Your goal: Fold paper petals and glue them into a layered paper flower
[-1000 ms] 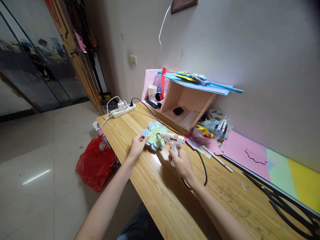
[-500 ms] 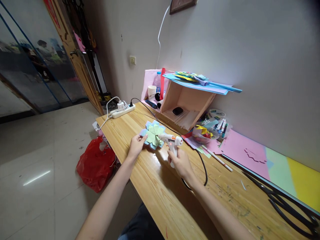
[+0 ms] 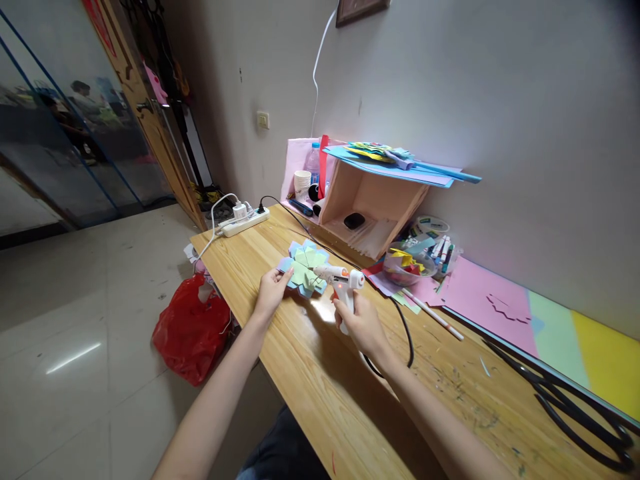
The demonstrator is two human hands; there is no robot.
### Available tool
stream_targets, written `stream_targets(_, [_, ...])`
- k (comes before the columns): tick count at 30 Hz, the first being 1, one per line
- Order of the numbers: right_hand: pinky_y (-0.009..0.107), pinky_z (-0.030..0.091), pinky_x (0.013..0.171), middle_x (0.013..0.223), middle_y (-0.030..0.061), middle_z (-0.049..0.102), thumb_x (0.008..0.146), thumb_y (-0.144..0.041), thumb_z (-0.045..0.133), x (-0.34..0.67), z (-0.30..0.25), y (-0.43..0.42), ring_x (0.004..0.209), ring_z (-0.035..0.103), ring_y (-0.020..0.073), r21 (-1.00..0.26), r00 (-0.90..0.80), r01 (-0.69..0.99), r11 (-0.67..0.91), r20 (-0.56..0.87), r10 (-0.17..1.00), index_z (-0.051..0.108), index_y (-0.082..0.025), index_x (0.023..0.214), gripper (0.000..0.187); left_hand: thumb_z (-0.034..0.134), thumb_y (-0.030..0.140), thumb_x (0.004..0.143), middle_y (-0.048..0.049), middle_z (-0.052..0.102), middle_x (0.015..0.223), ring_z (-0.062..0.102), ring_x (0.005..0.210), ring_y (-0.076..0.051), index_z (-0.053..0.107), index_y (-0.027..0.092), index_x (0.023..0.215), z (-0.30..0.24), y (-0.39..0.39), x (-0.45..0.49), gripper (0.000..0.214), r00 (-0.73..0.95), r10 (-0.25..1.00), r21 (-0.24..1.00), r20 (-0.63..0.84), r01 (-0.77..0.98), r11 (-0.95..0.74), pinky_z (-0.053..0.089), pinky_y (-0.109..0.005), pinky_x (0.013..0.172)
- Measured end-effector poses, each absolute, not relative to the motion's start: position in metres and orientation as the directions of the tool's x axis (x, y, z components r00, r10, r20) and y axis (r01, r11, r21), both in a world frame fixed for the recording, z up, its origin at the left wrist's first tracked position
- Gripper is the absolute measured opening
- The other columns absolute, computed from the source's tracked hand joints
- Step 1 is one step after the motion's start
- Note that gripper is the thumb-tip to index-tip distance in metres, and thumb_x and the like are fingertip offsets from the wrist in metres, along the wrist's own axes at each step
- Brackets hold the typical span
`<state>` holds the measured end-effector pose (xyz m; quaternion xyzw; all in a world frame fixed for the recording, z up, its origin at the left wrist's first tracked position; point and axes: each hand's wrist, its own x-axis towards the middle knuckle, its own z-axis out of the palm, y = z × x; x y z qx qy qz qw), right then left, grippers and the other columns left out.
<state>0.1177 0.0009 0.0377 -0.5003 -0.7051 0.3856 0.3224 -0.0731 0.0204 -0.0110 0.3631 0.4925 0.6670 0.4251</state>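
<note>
"Over the wooden table [image 3: 300, 373], what's held?"

"The left hand [image 3: 273, 292] pinches a paper flower [image 3: 304, 267] by its edge; the right hand [image 3: 364, 327] grips a white glue gun [image 3: 346, 293], nozzle over the petals."

"And around them?"

"A black cord [image 3: 411, 340] (looped by the right wrist) runs behind the flower to a power strip [image 3: 245, 223]. Beyond stand an open box [image 3: 340, 193] and a bowl [image 3: 407, 279] of scraps; scissors [image 3: 543, 383] lie rightward."

"Any writing?"

"The label on the bottle [image 3: 313, 159] is too small to read."

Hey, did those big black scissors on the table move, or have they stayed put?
No, the scissors haven't moved. Their tip lies at the same spot beside the pink sheet as before.
</note>
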Motion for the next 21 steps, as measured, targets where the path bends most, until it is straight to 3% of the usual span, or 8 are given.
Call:
stream_targets(10, [0.023,0.035,0.052,0.050,0.0007,0.055,0.077,-0.033,0.042,0.1181,0.0358,0.0016,0.049,0.052,0.0133,-0.863,-0.297,0.478,0.161,0.014,0.955,0.048,-0.017,0.054,0.029,0.067,0.036,0.066,-0.0065,0.068,0.082,0.061,0.067,-0.014,0.063,0.009,0.093,-0.0105,0.0210,-0.0728,0.038,-0.368,0.927,0.967,0.074,-0.201,-0.156,0.046,-0.024,0.063])
stream_targets(21, [0.023,0.034,0.050,0.048,-0.0011,0.054,0.076,-0.033,0.043,0.1235,0.0320,0.0086,0.046,0.051,0.0129,-0.853,-0.254,0.506,0.132,0.000,0.967,0.047,-0.018,0.057,0.025,0.067,0.037,0.066,-0.0061,0.068,0.078,0.062,0.066,-0.015,0.062,0.009,0.094,-0.0110,0.0201,-0.0733,0.040,-0.369,0.927,0.966,0.065,-0.211,-0.152,0.047,-0.025,0.063])
